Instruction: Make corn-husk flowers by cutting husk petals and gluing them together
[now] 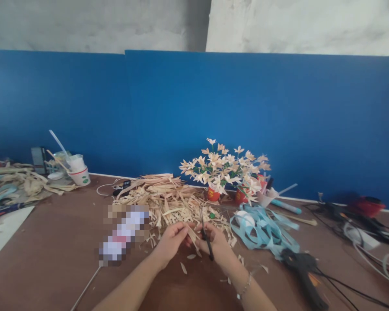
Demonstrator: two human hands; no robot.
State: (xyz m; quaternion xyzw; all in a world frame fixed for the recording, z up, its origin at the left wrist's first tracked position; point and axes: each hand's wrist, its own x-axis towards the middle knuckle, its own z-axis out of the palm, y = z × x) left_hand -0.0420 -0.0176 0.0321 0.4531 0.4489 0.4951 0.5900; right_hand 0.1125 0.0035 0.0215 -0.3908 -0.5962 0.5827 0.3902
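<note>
In the middle of the table, my left hand [170, 244] pinches a pale dried husk strip [193, 236] between thumb and fingers. Close beside it, my right hand [216, 244] is closed around a pair of scissors [207, 242] with black handles, the blades pointing away from me. The strip's lower end lies near the right thumb; whether the blades touch it I cannot tell. Just beyond both hands spreads a heap of dried husk pieces [168, 199]. Small cut pieces [183, 268] lie on the brown tabletop below the hands.
Behind the heap stand husk flowers [215, 162] in red cups [213, 193]. Light blue ribbon [266, 229] and a black glue gun [306, 278] with cables lie at right. A blurred-out device [125, 235] with a cord is at left, beyond it a white cup [80, 176] and more husks [29, 183].
</note>
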